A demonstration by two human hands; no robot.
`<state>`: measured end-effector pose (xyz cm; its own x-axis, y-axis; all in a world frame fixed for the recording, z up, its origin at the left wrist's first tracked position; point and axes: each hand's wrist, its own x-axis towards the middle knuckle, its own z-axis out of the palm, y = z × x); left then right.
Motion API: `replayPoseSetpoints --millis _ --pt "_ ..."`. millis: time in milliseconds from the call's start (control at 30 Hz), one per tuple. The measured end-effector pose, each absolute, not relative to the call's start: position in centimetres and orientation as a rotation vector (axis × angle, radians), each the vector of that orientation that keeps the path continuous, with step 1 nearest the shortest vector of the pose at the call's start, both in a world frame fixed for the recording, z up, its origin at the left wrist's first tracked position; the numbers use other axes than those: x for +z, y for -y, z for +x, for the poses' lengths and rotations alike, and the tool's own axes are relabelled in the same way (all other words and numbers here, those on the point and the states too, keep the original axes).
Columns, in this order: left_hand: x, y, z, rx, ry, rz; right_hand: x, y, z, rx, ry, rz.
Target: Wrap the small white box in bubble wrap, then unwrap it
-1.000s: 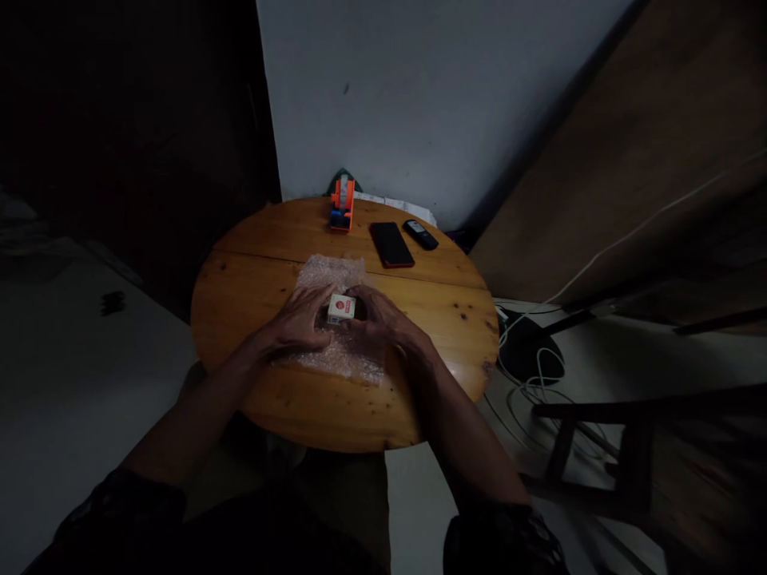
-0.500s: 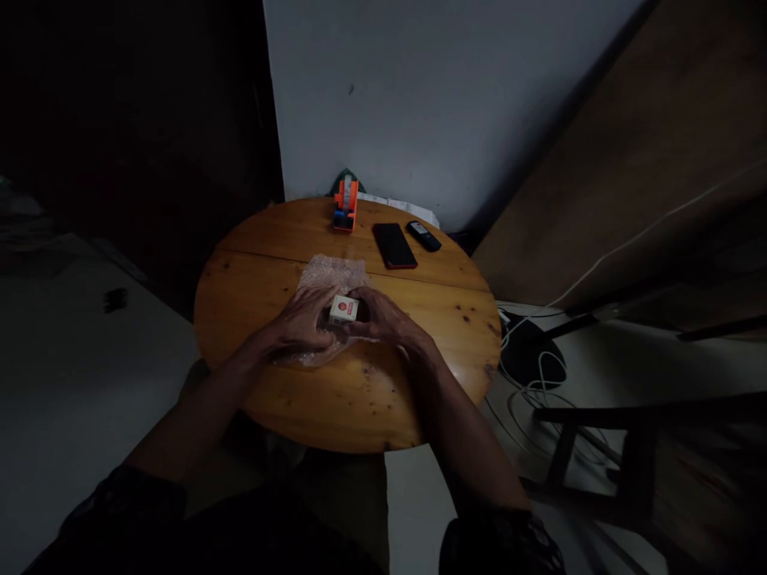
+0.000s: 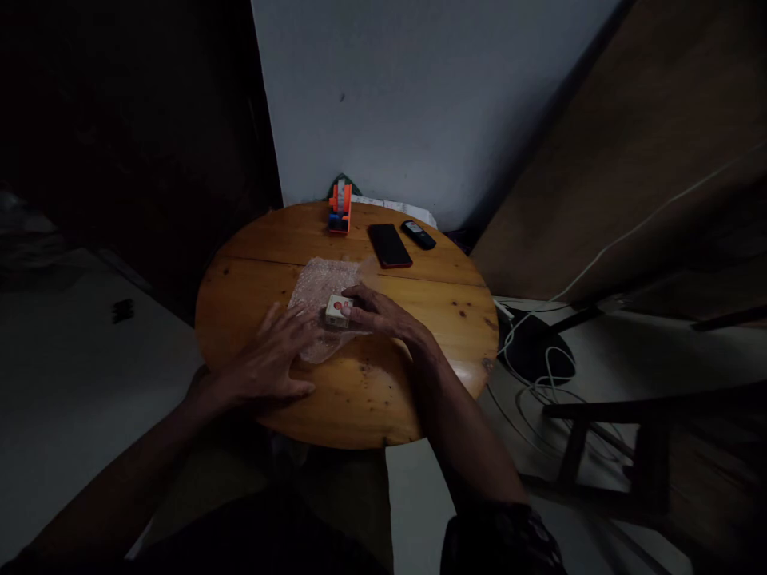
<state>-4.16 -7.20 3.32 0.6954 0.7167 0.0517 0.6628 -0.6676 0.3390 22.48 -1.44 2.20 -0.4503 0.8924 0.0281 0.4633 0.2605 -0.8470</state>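
A small white box with red print [image 3: 336, 310] sits on a sheet of bubble wrap [image 3: 323, 279] on the round wooden table. My right hand [image 3: 380, 311] grips the box from its right side, the thumb across its top and the fingers at its far side. My left hand [image 3: 272, 355] is open, palm down, with its fingers spread at the left edge of the bubble wrap. Its fingertips lie a little left of the box; whether they press on the wrap I cannot tell.
An orange tape dispenser [image 3: 340, 209] stands at the table's far edge. Right of it lie a black phone with a red edge [image 3: 390, 245] and a small keypad phone [image 3: 418, 234]. Pale cables [image 3: 539, 387] lie on the floor at the right, near a dark wooden stool [image 3: 599, 447].
My left hand has let go of the bubble wrap beside the box and moved left and nearer, its fingers spreading. The right hand stays at the box, its thumb now over the top.
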Motion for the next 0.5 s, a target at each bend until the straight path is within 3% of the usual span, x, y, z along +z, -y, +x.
replayPoseSetpoints --millis 367,500 --pt "3.1 4.8 0.0 0.810 -1.271 2.481 3.7 1.6 23.9 1.276 1.877 -1.023" --pt "3.9 1.9 1.4 0.742 -1.451 2.245 3.5 1.4 24.4 1.412 1.786 -0.959"
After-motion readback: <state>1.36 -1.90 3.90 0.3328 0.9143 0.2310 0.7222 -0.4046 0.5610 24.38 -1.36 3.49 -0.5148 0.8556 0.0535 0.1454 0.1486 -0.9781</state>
